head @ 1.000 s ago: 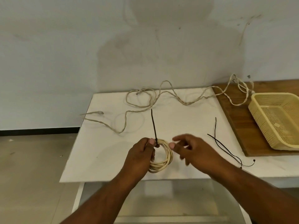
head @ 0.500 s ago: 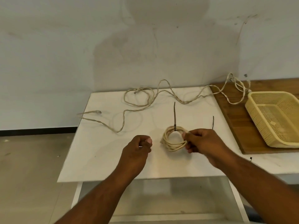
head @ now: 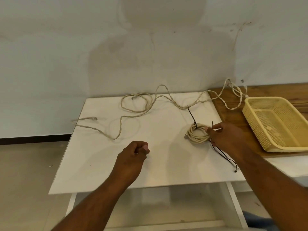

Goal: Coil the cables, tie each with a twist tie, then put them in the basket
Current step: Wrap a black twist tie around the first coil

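Nearest, the left hand [head: 133,155] is curled empty over the white bench [head: 100,155], the right hand [head: 228,139] pinches the cream coiled cable [head: 197,135] bound by a black twist tie [head: 191,115], partly hiding loose black ties [head: 223,155], and farther off lie an uncoiled cream cable [head: 138,104] and a yellow plastic basket [head: 246,114] cut by the frame's edge.

The left hand [head: 133,154] and right hand [head: 228,137] are bare, and so are both wrists behind the knuckles. The left forearm [head: 96,202] and right forearm [head: 273,189] are bare from the wrists to the bottom edge of the view. Their skin is smooth, with a soft sheen along the top of each. The tip of the left thumb shows a short, pale thumbnail [head: 145,147]. Well back from the right fingers, beneath the forearm, is a patch of blue cloth [head: 256,221]; whether it is clothing cannot be told.
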